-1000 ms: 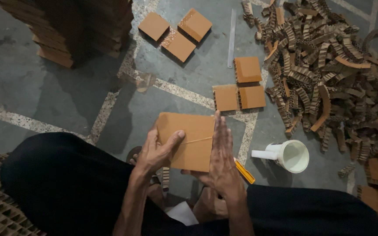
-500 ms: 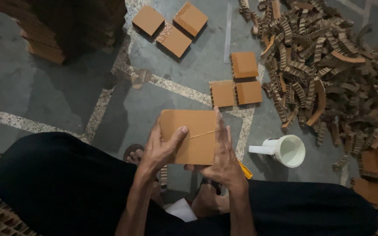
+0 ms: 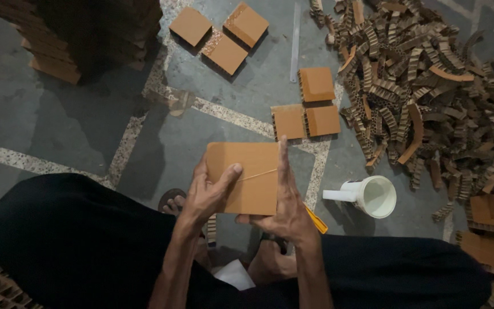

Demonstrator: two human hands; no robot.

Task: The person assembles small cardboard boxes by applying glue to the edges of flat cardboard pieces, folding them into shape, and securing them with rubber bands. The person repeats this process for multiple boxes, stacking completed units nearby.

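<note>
Cardboard square, flat and brown, is held above the floor between both hands, face up, with a thin line running across it from the left thumb toward the right fingers. At the floor's upper left corner stands a dark stack of boards. Left hand grips the square's left edge, thumb on top and fingers beneath, closed on it. Right hand lies flat along the right edge, fingers straight and pointing away from the body, palm pressed to the side. Both hands touch the square; neither is nearer. Right of them, on the floor, stand a white jug and a heap of cardboard strips.
</note>
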